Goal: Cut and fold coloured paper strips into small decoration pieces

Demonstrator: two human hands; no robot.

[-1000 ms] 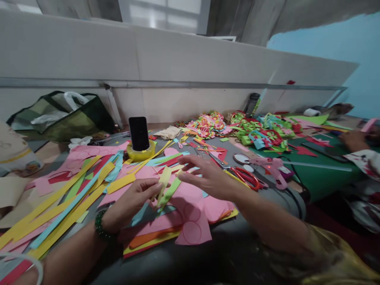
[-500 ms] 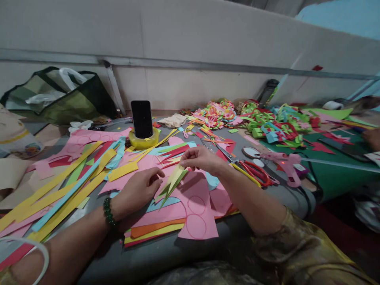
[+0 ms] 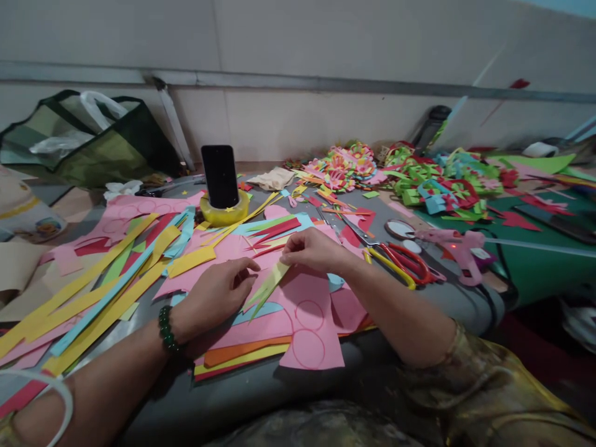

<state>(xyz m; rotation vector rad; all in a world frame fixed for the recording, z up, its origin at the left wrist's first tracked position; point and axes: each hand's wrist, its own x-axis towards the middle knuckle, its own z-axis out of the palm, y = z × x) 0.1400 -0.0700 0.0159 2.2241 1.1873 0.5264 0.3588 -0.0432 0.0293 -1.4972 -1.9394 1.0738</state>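
In the head view my right hand [image 3: 310, 249] pinches a pale green paper piece [image 3: 270, 287] by its upper end between thumb and fingertips. The piece fans into pointed strips toward the lower left. My left hand [image 3: 222, 290], wearing a dark green bead bracelet, lies just left of it with thumb and forefinger apart and nothing between them. Under both hands spreads pink paper [image 3: 314, 298] with drawn circles. Narrow red paper strips [image 3: 274, 233] lie beyond my right hand.
Red-handled scissors [image 3: 405, 261] and a pink glue gun [image 3: 459, 245] lie to the right. A black phone [image 3: 220, 177] stands in a yellow tape roll [image 3: 226, 214]. Paper flowers [image 3: 347, 167] are heaped behind. Yellow strips [image 3: 100, 304] cover the left side, before a green bag [image 3: 107, 143].
The pale green piece has swung slightly flatter in my right hand, which has barely moved. My left hand stays in place. The view has shifted a little, and another person's hand has left the right edge.
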